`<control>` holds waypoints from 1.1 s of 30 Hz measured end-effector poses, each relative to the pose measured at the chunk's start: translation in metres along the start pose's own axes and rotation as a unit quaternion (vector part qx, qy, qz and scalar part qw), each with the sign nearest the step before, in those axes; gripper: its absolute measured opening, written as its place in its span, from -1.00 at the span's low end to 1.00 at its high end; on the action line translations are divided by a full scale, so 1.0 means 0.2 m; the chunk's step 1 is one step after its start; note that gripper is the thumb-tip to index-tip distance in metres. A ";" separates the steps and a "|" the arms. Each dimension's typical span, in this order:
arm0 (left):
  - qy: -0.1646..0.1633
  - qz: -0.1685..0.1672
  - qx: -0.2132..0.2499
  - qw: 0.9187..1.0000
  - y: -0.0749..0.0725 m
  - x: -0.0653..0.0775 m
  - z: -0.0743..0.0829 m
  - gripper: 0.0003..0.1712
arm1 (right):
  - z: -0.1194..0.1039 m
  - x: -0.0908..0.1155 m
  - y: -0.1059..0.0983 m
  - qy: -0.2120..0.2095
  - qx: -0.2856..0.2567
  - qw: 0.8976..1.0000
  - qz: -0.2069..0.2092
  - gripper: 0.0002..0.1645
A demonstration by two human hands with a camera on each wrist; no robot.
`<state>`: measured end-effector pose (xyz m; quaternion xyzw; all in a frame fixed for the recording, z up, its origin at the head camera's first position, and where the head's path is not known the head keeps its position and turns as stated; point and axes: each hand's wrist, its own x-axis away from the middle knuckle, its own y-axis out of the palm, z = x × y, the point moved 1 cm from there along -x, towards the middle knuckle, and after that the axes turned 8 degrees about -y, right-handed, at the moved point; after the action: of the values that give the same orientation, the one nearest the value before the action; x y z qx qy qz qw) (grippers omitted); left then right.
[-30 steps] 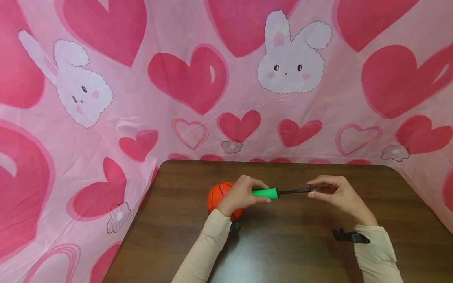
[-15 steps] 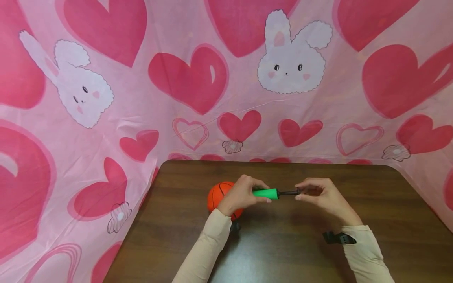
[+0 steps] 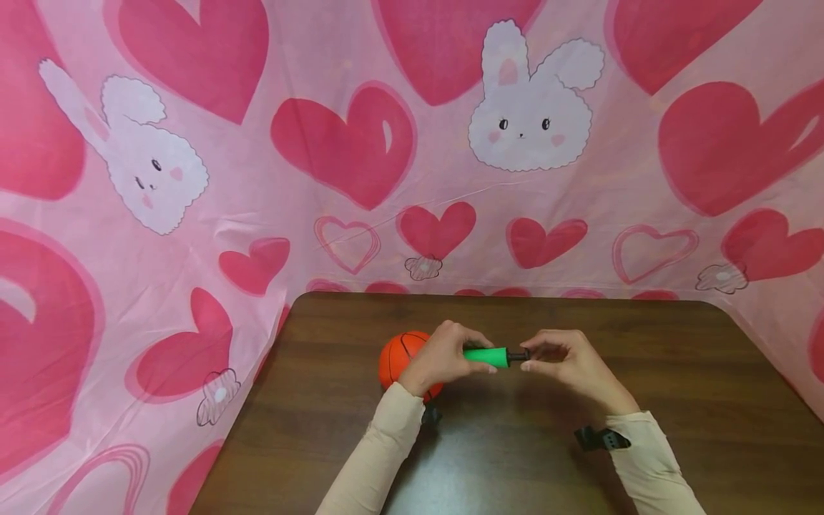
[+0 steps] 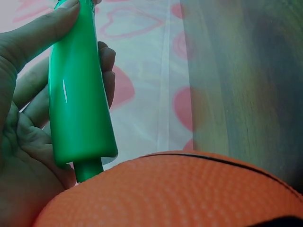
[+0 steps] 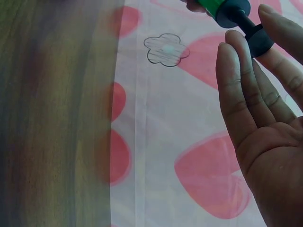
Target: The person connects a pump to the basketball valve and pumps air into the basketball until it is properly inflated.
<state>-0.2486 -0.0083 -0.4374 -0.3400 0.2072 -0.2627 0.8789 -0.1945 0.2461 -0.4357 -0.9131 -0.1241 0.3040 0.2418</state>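
Pinching the black handle (image 5: 260,43), a right hand (image 3: 569,363) is driving the rod (image 5: 245,21) deeper, apparently nearing stroke's end, while the left hand (image 3: 446,354) is gripping the green pump (image 3: 487,357) beside an orange ball (image 3: 398,359).

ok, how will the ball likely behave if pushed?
Apt to roll if loose: the ball is round. Probably not slippery, as its surface looks pebbled in the left wrist view. Might tug the pump: its lower end meets the ball's outline there, though whether they're joined is hidden.
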 end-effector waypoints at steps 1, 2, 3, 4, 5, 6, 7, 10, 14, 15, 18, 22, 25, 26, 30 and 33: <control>0.001 0.001 0.000 1.000 0.00 0.00 0.00 -0.65 | 0.00 0.00 0.00 0.000 0.000 1.000 0.000 -0.70; 0.000 0.001 0.001 1.000 0.00 0.00 0.00 -0.65 | 0.00 0.00 0.00 0.000 0.001 1.000 0.000 -0.70; 0.000 0.001 0.003 1.000 0.00 0.00 0.00 -0.65 | 0.00 0.00 0.00 0.000 0.002 1.000 -0.001 -0.70; 0.000 0.001 0.003 1.000 0.00 0.00 0.00 -0.64 | 0.00 0.00 0.00 0.001 0.002 1.000 -0.001 -0.70; 0.001 0.001 0.003 1.000 0.00 0.00 -0.01 -0.64 | 0.00 0.00 0.00 0.000 0.002 1.000 -0.002 -0.70; 0.001 0.000 0.004 1.000 0.00 0.00 -0.01 -0.64 | 0.00 0.00 0.00 0.001 0.002 1.000 -0.002 -0.69; 0.001 -0.001 0.005 1.000 0.00 0.00 -0.01 -0.64 | 0.00 0.00 -0.01 0.001 0.002 1.000 -0.003 -0.69; 0.001 -0.001 0.006 1.000 -0.01 0.00 -0.01 -0.63 | 0.00 0.00 -0.01 0.004 0.001 1.000 -0.005 -0.70; -0.001 -0.004 0.012 1.000 -0.01 0.00 -0.01 -0.63 | 0.00 0.00 -0.01 0.005 0.000 1.000 -0.006 -0.70; -0.002 -0.004 0.013 1.000 -0.01 0.00 -0.01 -0.63 | 0.00 0.00 -0.01 0.005 0.001 1.000 -0.005 -0.70; -0.003 -0.005 0.014 1.000 0.00 0.00 -0.01 -0.63 | 0.00 0.00 -0.01 0.005 0.002 1.000 -0.005 -0.70; -0.003 -0.006 0.009 1.000 0.00 0.00 0.00 -0.63 | 0.00 0.00 -0.02 0.009 0.002 1.000 -0.007 -0.71; -0.004 -0.006 0.010 1.000 0.00 0.00 0.00 -0.63 | -0.01 0.00 -0.02 0.013 0.004 1.000 -0.012 -0.72; -0.004 -0.006 0.010 1.000 0.00 0.00 0.00 -0.64 | -0.01 0.01 -0.02 0.015 0.005 1.000 -0.013 -0.72; -0.003 -0.007 0.016 1.000 0.00 0.00 -0.01 -0.64 | -0.02 0.01 -0.03 0.017 0.012 1.000 -0.018 -0.72; -0.001 -0.008 0.020 1.000 0.00 0.00 -0.01 -0.64 | -0.03 0.00 -0.03 0.009 0.018 1.000 -0.017 -0.71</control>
<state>-0.2494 -0.0096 -0.4376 -0.3241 0.1985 -0.2733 0.8837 -0.1911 0.2500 -0.4283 -0.9091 -0.1321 0.2938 0.2640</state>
